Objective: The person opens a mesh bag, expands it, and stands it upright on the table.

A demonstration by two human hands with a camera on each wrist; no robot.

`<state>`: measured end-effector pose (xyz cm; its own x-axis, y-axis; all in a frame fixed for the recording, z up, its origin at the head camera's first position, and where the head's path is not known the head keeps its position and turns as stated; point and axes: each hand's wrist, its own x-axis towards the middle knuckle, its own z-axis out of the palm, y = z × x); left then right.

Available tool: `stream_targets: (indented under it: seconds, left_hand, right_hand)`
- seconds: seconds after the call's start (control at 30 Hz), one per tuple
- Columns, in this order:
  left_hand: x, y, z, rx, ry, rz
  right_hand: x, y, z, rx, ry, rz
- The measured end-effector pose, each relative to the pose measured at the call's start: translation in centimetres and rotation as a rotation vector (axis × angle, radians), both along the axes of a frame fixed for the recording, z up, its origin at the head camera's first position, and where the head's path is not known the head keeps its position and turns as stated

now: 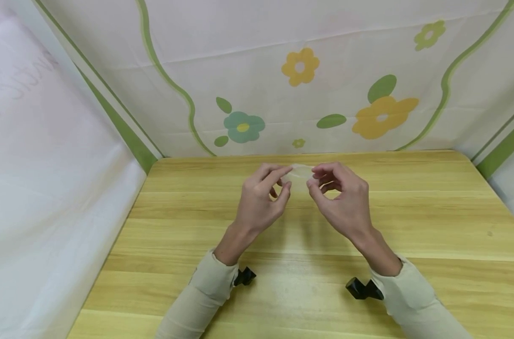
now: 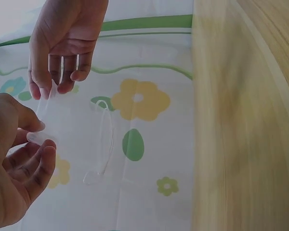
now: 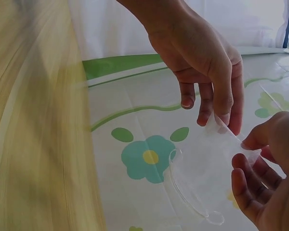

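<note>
Between the two raised hands, a small clear plastic bag (image 1: 299, 172) is hanging; the left hand (image 1: 261, 200) and right hand (image 1: 341, 197) are each pinching one edge with curled fingertips.

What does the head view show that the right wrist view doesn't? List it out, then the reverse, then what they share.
Only the head view: the whole wooden table, both beige sleeves, and black wrist mounts.

Only the right wrist view: the clear plastic piece shows its curved looped edge hanging below the fingers.

Both: the left hand and right hand pinch that clear piece between them, above the table, before the flowered cloth.
</note>
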<state>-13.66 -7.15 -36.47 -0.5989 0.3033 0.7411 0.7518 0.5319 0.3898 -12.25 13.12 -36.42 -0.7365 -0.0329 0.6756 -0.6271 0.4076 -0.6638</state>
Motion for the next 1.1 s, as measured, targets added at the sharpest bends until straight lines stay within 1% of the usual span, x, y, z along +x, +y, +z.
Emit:
stream_targets:
  seconds: [0.27,0.43,0.53,0.73,0.93,1.1]
  left_hand:
    - [0.09,0.25,-0.24,-0.017,-0.015,-0.051]
    - [0.19,0.27,-0.1,0.015,-0.017,-0.048]
    - [0.22,0.27,-0.07,0.017,-0.014,-0.04]
    - [0.16,0.22,-0.16,-0.005,-0.018,-0.037]
    - [0.24,0.17,-0.02,0.007,-0.023,-0.039]
    - [0.16,0.12,-0.07,0.017,-0.015,-0.051]
  right_hand:
    - [-0.08,-0.05,-0.16,-0.001,0.008,-0.016]
    - [-0.04,-0.1,-0.35,0.038,-0.009,-0.018]
    - [-0.01,-0.12,-0.39,0.051,-0.014,-0.019]
    - [-0.07,-0.1,-0.2,0.013,-0.006,-0.033]
    - [0.02,-0.05,-0.04,-0.019,-0.017,-0.058]
    - [0.06,-0.21,-0.03,-0.072,0.009,-0.081]
